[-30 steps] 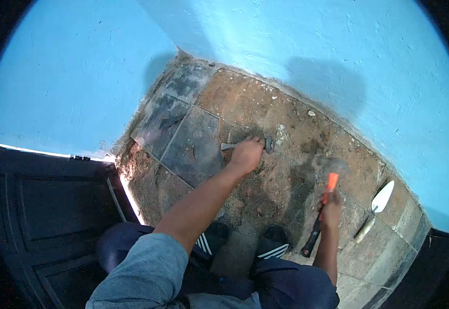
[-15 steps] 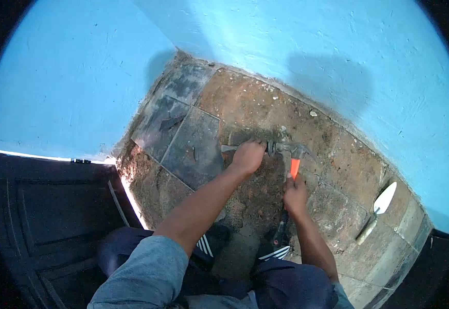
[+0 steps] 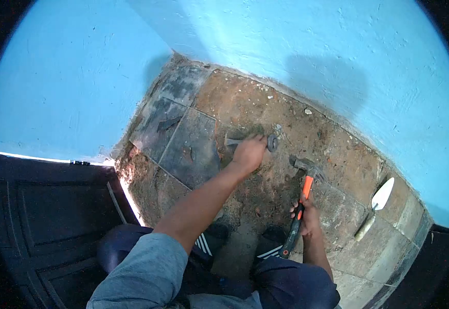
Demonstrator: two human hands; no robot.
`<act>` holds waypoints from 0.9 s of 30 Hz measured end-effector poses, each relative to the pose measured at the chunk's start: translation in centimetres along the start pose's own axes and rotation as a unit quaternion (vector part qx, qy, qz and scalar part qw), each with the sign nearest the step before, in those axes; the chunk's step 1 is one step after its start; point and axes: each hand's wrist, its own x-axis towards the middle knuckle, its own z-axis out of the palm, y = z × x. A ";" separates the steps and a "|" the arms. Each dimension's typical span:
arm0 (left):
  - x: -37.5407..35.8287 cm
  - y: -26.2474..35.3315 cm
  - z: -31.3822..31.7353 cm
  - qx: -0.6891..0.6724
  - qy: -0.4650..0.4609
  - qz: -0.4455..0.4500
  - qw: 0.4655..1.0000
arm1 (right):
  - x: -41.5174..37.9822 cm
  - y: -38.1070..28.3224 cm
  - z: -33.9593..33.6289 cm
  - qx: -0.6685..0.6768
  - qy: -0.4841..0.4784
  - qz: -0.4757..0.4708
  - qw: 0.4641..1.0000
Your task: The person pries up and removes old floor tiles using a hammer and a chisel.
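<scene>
My left hand is wrapped round a metal chisel, whose round struck end shows to the right of the fist. The chisel's flat tip points left, at the broken edge of a dark grey tile. In my right hand is a claw hammer with an orange and black handle. The hammer's head is apart from the chisel, to its lower right, above the dirt floor.
A trowel with a pale blade lies on the tiles at the right. Blue walls meet at the back corner. A dark panelled door stands at the left. Loose tile shards lie on the dark tiles.
The hammer in my right hand has moved away from the chisel's end, to the right and down. My left hand still holds the chisel in nearly the same place.
</scene>
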 end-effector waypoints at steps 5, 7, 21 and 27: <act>0.1 -2.4 -0.4 -0.023 0.009 -0.049 0.999 | 0.6 -0.1 -0.7 -0.022 -0.012 -0.014 1.000; 0.1 -2.6 -0.6 -0.017 -0.006 -0.053 0.998 | -0.4 -1.0 -0.2 -0.073 0.002 -0.050 0.996; 0.9 -3.4 -0.5 -0.024 -0.010 -0.057 0.998 | -2.5 -12.1 5.3 -0.119 0.274 -0.591 0.749; 1.4 -3.7 0.1 -0.034 -0.016 -0.079 0.996 | 5.0 -1.1 8.2 -0.440 0.032 -0.233 0.867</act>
